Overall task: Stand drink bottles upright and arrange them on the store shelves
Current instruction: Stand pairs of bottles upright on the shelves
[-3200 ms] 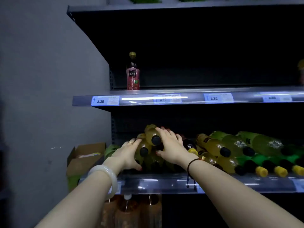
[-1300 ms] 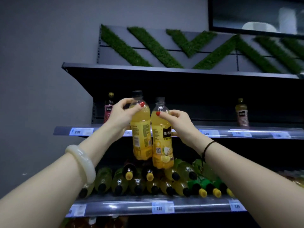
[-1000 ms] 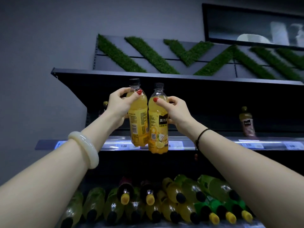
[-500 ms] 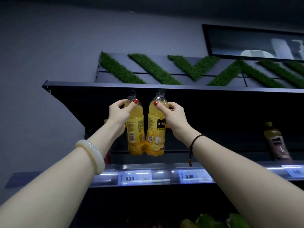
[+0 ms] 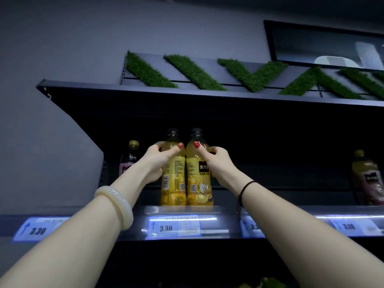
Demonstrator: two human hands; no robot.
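Observation:
Two yellow juice bottles with black caps stand upright side by side at the front of the upper shelf (image 5: 280, 210). My left hand (image 5: 158, 161) wraps the shoulder of the left yellow bottle (image 5: 173, 183). My right hand (image 5: 216, 161) grips the right yellow bottle (image 5: 198, 183) just below its neck. The two bottles touch each other and their bases sit at the shelf's front lip, above a 3.30 price tag (image 5: 174, 226).
A pink-labelled bottle (image 5: 129, 156) stands at the shelf's left end, partly behind my left arm. Another pink-labelled bottle (image 5: 369, 179) stands far right. A dark shelf board (image 5: 187, 96) hangs overhead, topped by green grass strips. A grey wall lies to the left.
Both hands have carried the two yellow bottles up from the lower shelf and down onto the upper shelf's front edge. The view has tilted upward, dropping the lower shelf's lying bottles out of sight.

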